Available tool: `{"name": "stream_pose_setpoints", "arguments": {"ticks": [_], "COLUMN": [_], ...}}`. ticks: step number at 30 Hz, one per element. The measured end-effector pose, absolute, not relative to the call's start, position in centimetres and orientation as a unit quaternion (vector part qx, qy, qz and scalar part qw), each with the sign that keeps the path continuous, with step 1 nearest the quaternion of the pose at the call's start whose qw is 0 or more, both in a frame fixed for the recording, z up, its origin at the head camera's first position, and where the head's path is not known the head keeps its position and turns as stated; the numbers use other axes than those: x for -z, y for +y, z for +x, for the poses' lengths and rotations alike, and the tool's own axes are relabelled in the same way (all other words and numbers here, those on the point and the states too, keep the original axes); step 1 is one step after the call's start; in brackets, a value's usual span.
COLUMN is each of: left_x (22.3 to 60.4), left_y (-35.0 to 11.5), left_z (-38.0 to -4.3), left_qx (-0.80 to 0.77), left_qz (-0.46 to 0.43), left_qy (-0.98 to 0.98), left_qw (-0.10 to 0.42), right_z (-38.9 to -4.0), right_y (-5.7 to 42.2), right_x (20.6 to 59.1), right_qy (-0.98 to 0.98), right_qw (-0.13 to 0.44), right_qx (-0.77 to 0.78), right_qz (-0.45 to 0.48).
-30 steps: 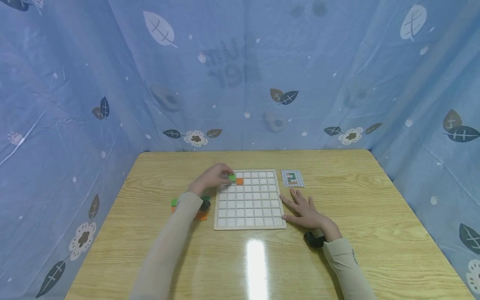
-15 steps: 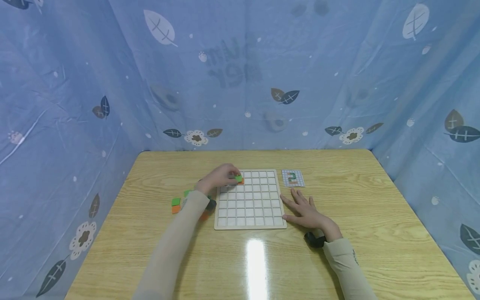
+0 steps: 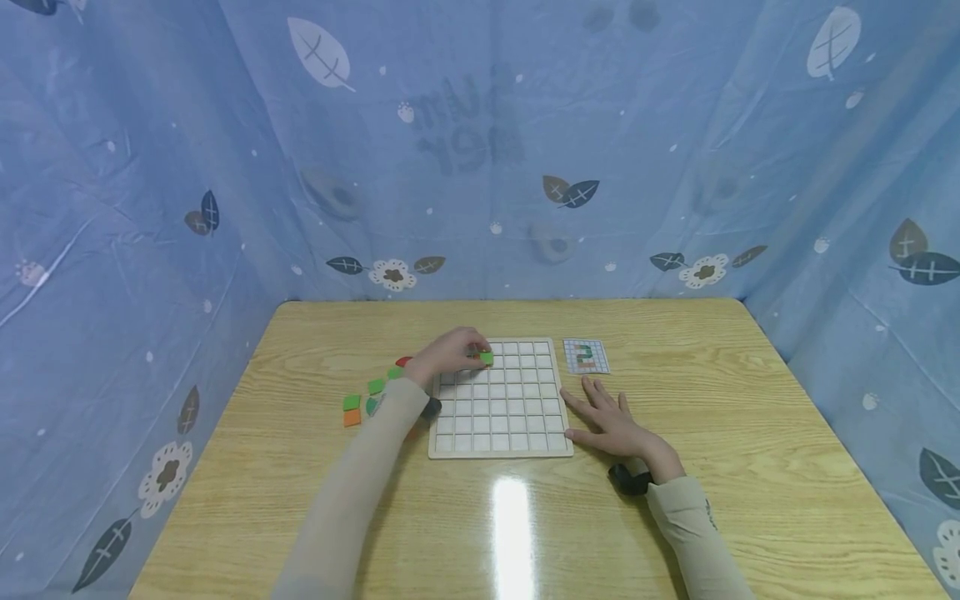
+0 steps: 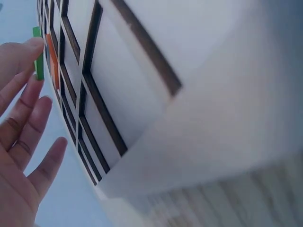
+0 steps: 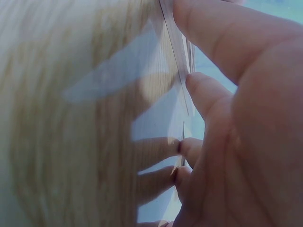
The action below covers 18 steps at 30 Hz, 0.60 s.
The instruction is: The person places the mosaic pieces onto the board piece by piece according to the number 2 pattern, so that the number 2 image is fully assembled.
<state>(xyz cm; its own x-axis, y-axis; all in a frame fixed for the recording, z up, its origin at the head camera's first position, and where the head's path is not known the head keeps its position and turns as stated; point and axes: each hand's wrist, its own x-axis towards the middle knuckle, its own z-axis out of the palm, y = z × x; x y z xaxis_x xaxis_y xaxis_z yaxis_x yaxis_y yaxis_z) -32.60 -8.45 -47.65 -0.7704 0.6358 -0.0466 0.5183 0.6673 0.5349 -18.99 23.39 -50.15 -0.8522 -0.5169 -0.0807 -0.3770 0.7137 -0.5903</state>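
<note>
My left hand point(image 3: 453, 350) is over the back left part of a white grid board point(image 3: 501, 454). Between its thumb and a fingertip it pinches a bright green square tile point(image 4: 38, 54), close over the board's cells. An orange tile point(image 4: 53, 61) sits in a cell right beside the green one in the left wrist view; in the head view the fingers mostly cover it. My right hand point(image 3: 611, 423) lies with spread, straight fingers at the board's right edge, thumb and index fingertip right at the rim, other fingertips on the wooden table.
Left of the board lie several loose tiles, among them a green tile point(image 3: 351, 402), an orange tile point(image 3: 352, 417) and a red piece point(image 3: 403, 362), some partly hidden by the left sleeve. A small pattern card point(image 3: 587, 357) with a coloured figure lies right of the board.
My left hand has moved to the right across the board's back rows, carrying the green tile past the orange one. More loose tiles show behind the forearm. The right hand has stayed still.
</note>
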Motion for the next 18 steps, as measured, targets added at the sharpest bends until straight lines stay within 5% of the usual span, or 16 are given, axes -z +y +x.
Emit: {"name": "stream_pose_setpoints", "arguments": {"ticks": [18], "left_x": [48.2], "left_y": [-7.2], "left_z": [-33.0], "left_qx": [-0.248], "left_qz": [0.323], "left_qy": [0.905], "left_qw": [0.126], "right_z": [-19.0], "right_y": [23.4], "right_x": [50.2], "right_qy": [0.919], "right_qw": [0.118], "right_qx": [0.286], "right_qz": [-0.246]}}
